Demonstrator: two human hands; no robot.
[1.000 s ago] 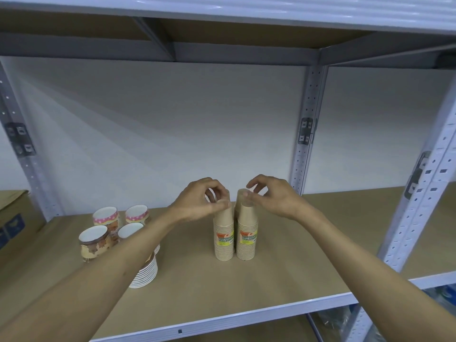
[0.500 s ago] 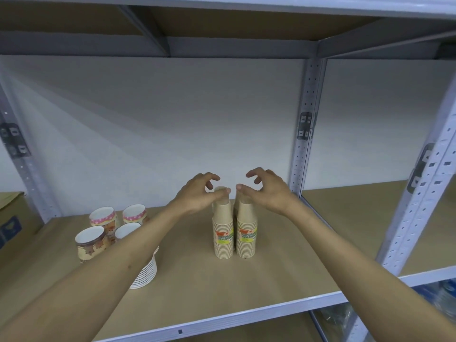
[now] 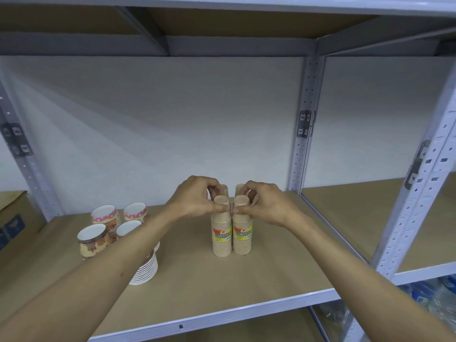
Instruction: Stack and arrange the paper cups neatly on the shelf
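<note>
Two upside-down stacks of brown paper cups stand side by side on the brown shelf board [image 3: 271,272]: the left stack [image 3: 221,234] and the right stack [image 3: 242,233], each with a colourful label. Behind them the tops of two more brown stacks [image 3: 239,187] peek out. My left hand [image 3: 197,199] pinches the top of the left stack with thumb and fingers. My right hand [image 3: 265,203] grips the top of the right stack the same way. The two front stacks touch each other.
At the left stand several patterned paper cups [image 3: 92,240], open side up, and a white cup stack [image 3: 145,267] partly hidden by my left forearm. A cardboard box [image 3: 12,218] sits at the far left. Grey metal uprights [image 3: 304,124] frame the shelf; another bay lies to the right.
Both hands have come down from hovering above the cups and closed their fingers on the tops of the two front stacks. The stacks stay in place.
</note>
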